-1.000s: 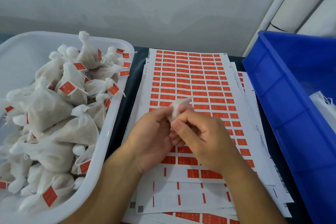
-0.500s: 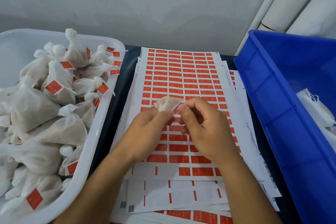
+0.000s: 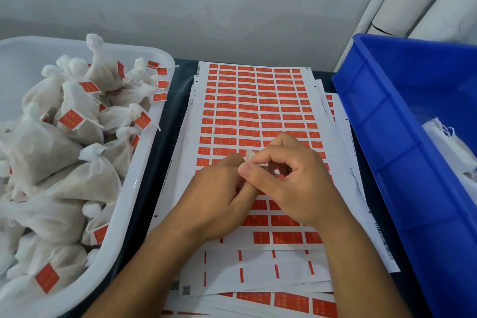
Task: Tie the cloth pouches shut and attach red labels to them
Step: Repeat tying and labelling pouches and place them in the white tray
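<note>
Over the stack of red label sheets (image 3: pixel 255 113), the left hand (image 3: pixel 214 199) and right hand (image 3: pixel 291 183) meet with fingers curled, together pinching a small white cloth pouch (image 3: pixel 249 155) of which only a scrap shows above the fingertips. Left of the sheets a white plastic tub (image 3: pixel 144 188) holds a heap of tied, red-labelled pouches (image 3: pixel 72 142). Right of the sheets a blue crate (image 3: pixel 387 152) holds white cloth pieces (image 3: pixel 449 144)
</note>
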Tool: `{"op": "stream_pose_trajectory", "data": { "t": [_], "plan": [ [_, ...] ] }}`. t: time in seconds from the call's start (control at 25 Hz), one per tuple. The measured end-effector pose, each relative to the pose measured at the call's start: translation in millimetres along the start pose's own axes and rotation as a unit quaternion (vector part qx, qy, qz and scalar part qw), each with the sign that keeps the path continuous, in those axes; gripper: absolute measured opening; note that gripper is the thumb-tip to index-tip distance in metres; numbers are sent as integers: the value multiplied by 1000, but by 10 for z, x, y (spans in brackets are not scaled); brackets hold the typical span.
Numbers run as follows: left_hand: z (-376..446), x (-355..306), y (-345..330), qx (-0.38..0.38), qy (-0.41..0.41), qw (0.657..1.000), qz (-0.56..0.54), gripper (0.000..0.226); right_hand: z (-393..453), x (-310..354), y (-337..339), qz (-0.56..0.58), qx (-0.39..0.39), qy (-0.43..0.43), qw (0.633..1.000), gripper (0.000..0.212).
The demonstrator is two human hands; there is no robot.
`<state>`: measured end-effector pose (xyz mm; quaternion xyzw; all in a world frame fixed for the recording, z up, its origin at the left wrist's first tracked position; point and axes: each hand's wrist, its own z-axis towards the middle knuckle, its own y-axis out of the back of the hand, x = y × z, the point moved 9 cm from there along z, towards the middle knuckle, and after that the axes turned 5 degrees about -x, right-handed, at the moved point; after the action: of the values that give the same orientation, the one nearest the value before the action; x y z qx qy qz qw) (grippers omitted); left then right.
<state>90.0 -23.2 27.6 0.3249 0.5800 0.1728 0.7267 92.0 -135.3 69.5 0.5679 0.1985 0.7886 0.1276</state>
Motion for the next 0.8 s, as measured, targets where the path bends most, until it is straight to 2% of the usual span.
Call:
{"op": "stream_pose_trajectory", "data": {
  "t": [0.16, 0.24, 0.36, 0.56, 0.8],
  "plan": [
    [-3, -45, -59, 43, -9, 994, -98, 49, 13, -65, 26, 0, 16, -11, 1000, 13],
    [2, -57, -36, 42, -6, 992, -120, 46, 8, -101, -14, 10, 47, -17, 999, 18],
    [3, -54, 24, 26, 22, 987, -158, 42, 17, -137, -46, 28, 56, -11, 998, 13],
    [-3, 37, 88, -14, 49, 984, -169, 47, 31, -173, -17, 45, 41, -11, 998, 9],
    [19, 193, 143, -44, 123, 977, -170, 43, 7, -104, -24, 25, 49, 18, 998, 22]
  ]
}}
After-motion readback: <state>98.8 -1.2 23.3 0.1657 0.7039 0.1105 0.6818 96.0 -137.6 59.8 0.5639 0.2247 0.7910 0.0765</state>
